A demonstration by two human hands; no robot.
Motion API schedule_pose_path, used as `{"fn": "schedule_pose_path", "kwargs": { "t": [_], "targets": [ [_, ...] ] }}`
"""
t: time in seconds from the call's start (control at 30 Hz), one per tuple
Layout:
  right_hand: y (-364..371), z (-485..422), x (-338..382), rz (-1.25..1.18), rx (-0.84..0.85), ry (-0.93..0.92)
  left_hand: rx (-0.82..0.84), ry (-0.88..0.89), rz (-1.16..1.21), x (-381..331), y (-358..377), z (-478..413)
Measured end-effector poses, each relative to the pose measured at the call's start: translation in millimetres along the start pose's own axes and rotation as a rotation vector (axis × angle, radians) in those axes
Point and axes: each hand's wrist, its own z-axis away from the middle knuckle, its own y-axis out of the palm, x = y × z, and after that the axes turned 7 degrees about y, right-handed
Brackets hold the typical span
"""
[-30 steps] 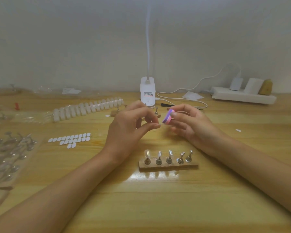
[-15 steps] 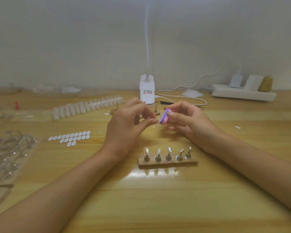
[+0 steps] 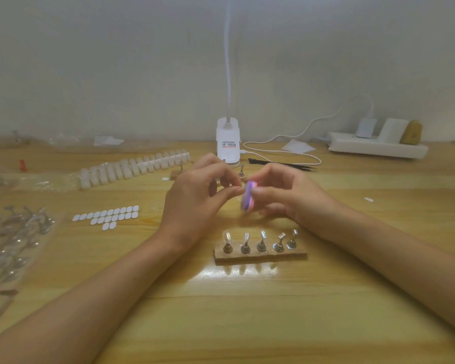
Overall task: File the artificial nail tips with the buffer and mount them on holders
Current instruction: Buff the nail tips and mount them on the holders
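My right hand (image 3: 286, 198) grips a small purple and pink buffer block (image 3: 247, 199), blurred by motion. My left hand (image 3: 195, 203) pinches something tiny between thumb and forefinger right against the buffer; a nail tip is too small to make out there. Below both hands stands a wooden base (image 3: 260, 256) with several metal holders, some bearing clear nail tips (image 3: 227, 237). A second wooden base with holders (image 3: 179, 176) lies behind my left hand, partly hidden.
A long strip of clear nail tips (image 3: 134, 169) lies at the back left, white adhesive tabs (image 3: 108, 216) to the left, bagged spare holders (image 3: 13, 240) at the far left. A clip lamp (image 3: 228, 143), black tweezers (image 3: 281, 164) and a power strip (image 3: 376, 148) sit at the back.
The buffer has shifted down and toward my left fingertips and tilted more upright. My left hand keeps its pinch in almost the same place.
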Motion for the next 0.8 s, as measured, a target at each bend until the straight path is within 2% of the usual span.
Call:
{"fn": "schedule_pose_path", "kwargs": {
  "t": [0.07,0.13,0.27,0.37,0.47,0.6,0.73,0.8],
  "targets": [
    [-0.3,0.3,-0.3,0.017,0.021,0.005,0.012,0.008,-0.008,-1.4,-0.3,0.2],
    [-3.2,-1.0,0.7,-0.083,-0.034,0.012,0.028,0.019,-0.019,-3.3,0.0,0.6],
    [-1.9,-0.8,0.3,-0.01,0.015,0.02,0.03,0.028,-0.018,-4.0,0.4,0.9],
    [-4.0,-1.3,0.6,-0.147,-0.052,0.018,0.023,0.018,-0.017,-3.4,0.6,0.8],
    [-1.2,-0.2,-0.3,-0.011,0.014,0.028,0.008,0.007,-0.007,-3.5,0.5,-0.1],
    [-4.2,-1.8,-0.7,-0.183,-0.082,-0.015,0.027,0.004,-0.006,-3.4,1.3,0.2],
    [-0.8,-1.3,-3.4,0.007,-0.005,-0.022,0.004,-0.027,0.024,-2.9,-0.1,-0.8],
    [-2.3,-1.6,-2.9,-0.137,-0.079,-0.043,0.025,-0.036,0.036,-3.2,-0.1,-0.9]
  ]
}}
